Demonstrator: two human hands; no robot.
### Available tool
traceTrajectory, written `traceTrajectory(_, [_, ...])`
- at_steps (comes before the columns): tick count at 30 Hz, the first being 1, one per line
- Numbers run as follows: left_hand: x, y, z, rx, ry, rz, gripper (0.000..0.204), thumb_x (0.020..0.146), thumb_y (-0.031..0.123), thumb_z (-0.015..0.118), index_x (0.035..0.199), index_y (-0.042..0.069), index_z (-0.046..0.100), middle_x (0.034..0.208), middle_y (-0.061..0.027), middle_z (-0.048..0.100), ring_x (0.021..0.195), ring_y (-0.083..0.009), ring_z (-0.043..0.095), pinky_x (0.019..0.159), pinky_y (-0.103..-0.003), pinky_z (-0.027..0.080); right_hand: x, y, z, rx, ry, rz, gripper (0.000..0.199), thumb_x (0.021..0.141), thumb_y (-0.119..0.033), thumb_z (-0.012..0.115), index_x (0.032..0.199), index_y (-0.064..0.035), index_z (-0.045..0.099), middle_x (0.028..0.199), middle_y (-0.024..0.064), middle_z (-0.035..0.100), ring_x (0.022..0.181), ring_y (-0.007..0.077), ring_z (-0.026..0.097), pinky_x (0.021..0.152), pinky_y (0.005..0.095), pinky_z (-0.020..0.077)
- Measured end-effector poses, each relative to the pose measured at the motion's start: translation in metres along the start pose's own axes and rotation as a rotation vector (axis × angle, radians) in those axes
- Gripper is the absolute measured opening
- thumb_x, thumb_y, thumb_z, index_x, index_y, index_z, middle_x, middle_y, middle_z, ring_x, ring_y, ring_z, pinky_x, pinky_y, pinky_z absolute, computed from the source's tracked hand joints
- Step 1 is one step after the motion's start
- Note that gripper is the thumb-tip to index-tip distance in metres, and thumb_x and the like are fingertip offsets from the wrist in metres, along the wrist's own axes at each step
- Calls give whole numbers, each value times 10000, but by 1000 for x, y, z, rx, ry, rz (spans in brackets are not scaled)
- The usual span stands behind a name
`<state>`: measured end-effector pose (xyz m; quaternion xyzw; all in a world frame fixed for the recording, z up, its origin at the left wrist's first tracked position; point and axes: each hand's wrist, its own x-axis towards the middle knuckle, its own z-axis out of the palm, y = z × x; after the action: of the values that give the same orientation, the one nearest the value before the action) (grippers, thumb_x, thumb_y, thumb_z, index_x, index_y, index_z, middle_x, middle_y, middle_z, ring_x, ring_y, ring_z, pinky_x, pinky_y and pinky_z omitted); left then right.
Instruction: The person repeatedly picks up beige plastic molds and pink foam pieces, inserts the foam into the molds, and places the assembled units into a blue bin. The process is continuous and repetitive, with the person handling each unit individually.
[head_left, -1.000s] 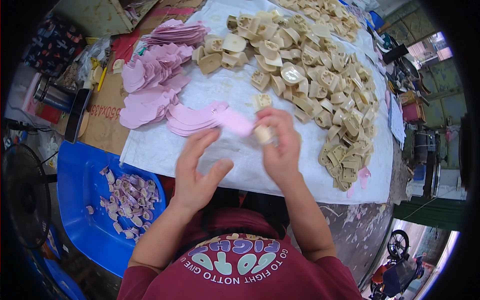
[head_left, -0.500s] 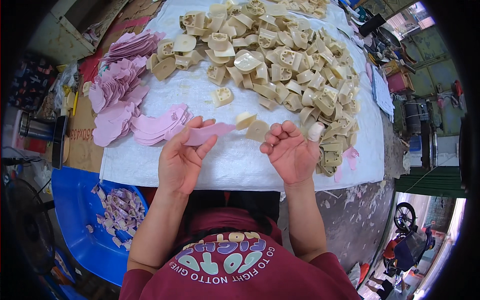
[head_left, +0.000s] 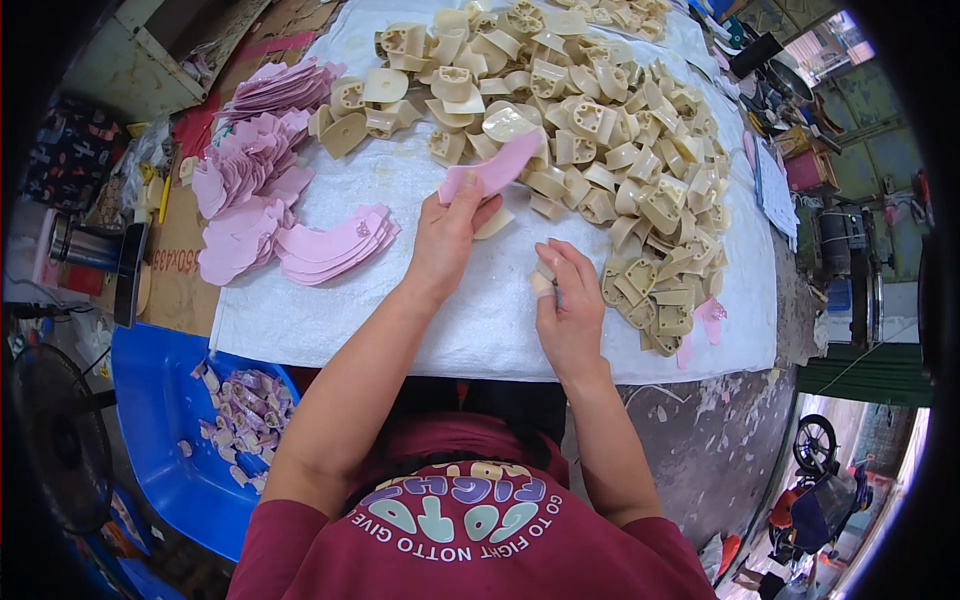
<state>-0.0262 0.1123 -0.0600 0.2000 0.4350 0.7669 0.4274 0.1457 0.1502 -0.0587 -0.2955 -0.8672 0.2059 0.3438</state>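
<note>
My left hand (head_left: 452, 238) is closed on a thin, curved pink cut-out piece (head_left: 508, 163), pinched near one end between thumb and fingers. The piece's free end points up and right, over the edge of the heap of beige moulded pieces (head_left: 580, 115), which look like shoe heels. One beige piece (head_left: 496, 223) lies on the white sheet, partly hidden by my left hand. Lower and to the right, my right hand (head_left: 572, 310) has thumb and fingers drawn together; the thumb wears a pale wrap. What its fingertips hold, if anything, cannot be made out.
Fanned pink pieces (head_left: 340, 245) and taller pink stacks (head_left: 245, 175) lie on the left side. A white sheet (head_left: 480, 340) covers the table. Below its left edge stands a blue tub (head_left: 160, 420) with small purplish scraps. A fan (head_left: 60, 440) stands far left.
My left hand has moved up and right with the pink piece. My right hand has turned over and its fingers have come together. One beige piece between the hands is no longer visible on the sheet.
</note>
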Motion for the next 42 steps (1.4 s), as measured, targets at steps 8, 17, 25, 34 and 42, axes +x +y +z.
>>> traceTrajectory(8, [-35, 20, 22, -249, 22, 144, 465, 1026, 300, 421, 1372, -10, 401, 1358, -151, 503, 1276, -245, 479, 1109, -397, 358, 21, -71, 2, 1025, -79, 514, 338, 868, 44, 592, 1204, 9, 574, 1229, 124, 579, 1142, 178, 571, 919, 315, 495])
traceTrajectory(17, [-76, 42, -23, -449, 153, -213, 514, 1007, 293, 468, 1411, -3, 351, 1371, -160, 482, 1263, -279, 498, 1042, -395, 445, 11, -94, -4, 490, -389, -184, 474, 802, 23, 650, 1262, -6, 540, 1234, 186, 579, 1104, 323, 604, 893, 377, 512])
traceTrajectory(25, [-100, 68, -16, -341, 247, -265, 413, 953, 242, 583, 1258, -29, 517, 1240, -193, 582, 1103, -264, 608, 974, -403, 503, 9, -107, -13, 577, -412, -107, 398, 784, 21, 694, 1168, 0, 592, 1099, 150, 655, 992, 292, 663, 834, 349, 536])
traceTrajectory(34, [-122, 74, -7, -352, 72, -134, 313, 990, 229, 531, 1204, 7, 587, 1188, -192, 636, 1132, -276, 611, 975, -404, 492, 16, -103, -30, 384, -99, -238, 376, 682, 50, 746, 1039, 3, 637, 1073, 170, 655, 999, 320, 652, 840, 376, 540])
traceTrajectory(42, [-129, 77, 0, -310, 13, -130, 374, 1011, 278, 485, 1259, 5, 550, 1203, -186, 633, 1130, -248, 611, 972, -384, 493, 16, -99, -33, 431, -48, -276, 357, 682, 48, 746, 1019, 5, 637, 1062, 158, 664, 1010, 332, 650, 855, 380, 542])
